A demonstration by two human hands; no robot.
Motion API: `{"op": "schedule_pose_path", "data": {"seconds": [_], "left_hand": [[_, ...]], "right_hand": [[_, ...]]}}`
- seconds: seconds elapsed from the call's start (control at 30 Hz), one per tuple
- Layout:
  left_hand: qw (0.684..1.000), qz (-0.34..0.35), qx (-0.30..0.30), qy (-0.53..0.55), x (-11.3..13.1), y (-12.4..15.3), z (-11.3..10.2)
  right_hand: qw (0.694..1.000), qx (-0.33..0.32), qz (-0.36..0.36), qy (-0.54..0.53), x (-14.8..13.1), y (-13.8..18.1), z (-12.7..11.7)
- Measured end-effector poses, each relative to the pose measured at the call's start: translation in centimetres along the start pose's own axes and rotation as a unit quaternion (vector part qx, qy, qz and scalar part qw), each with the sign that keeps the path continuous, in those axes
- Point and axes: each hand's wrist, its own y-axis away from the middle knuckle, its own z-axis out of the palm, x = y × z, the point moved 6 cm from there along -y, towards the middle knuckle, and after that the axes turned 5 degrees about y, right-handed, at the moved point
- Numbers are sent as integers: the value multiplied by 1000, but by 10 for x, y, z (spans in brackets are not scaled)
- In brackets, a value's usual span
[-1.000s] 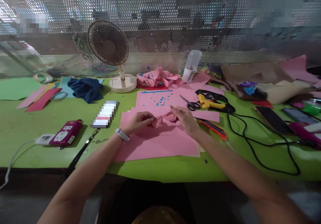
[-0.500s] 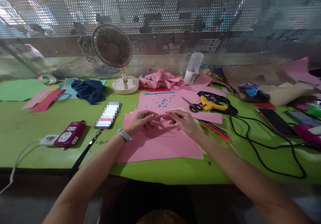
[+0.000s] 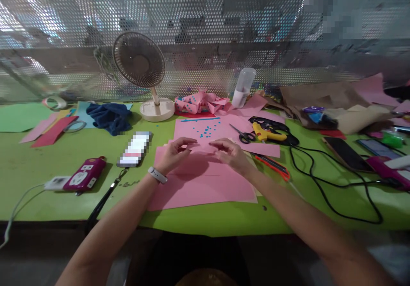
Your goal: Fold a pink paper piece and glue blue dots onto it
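Between my hands a small piece of pink paper (image 3: 203,147) is held up over larger pink sheets (image 3: 205,190) lying on the table. My left hand (image 3: 175,154), with a white band on its wrist, pinches the paper's left end between thumb and fingers. At the right end, my right hand (image 3: 231,154) has its fingers curled around the paper. The piece blends with the sheets below, so its exact folds are hard to make out. Small blue paper dots (image 3: 206,130) lie scattered just beyond my fingers.
Scissors (image 3: 246,136), a yellow glue gun (image 3: 267,134) and an orange cutter (image 3: 272,166) lie to the right, with a looping black cable (image 3: 320,192). A phone (image 3: 134,149) and purple power bank (image 3: 85,175) are left. Behind stand a fan (image 3: 156,111) and pink folded papers (image 3: 201,103).
My fingers have shifted on the pink paper, spreading a little more at both ends. The whole view has moved slightly, while the table's things stay in place.
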Motion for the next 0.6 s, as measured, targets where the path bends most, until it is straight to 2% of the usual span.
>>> {"op": "schedule_pose_path", "data": {"seconds": [0.07, 0.23, 0.3, 0.4, 0.47, 0.53, 0.6], "left_hand": [[999, 31, 23, 5, 7, 1, 0], [994, 71, 78, 21, 18, 3, -3], [989, 53, 137, -5, 20, 5, -8], [976, -20, 209, -49, 16, 10, -14], [980, -58, 185, -43, 12, 11, -10], [991, -66, 117, -16, 9, 10, 1], [997, -56, 52, -9, 10, 11, 12]], "right_hand": [[1000, 4, -21, -12, -2, 1, 1], [997, -22, 29, -64, -1, 3, 11], [995, -29, 51, -84, 1, 4, 15], [993, -5, 63, -99, 5, 7, 17], [994, 28, 48, -99, 5, 10, 16], [994, 44, 30, -91, 3, 14, 17], [997, 24, 26, -73, 2, 18, 23]]}}
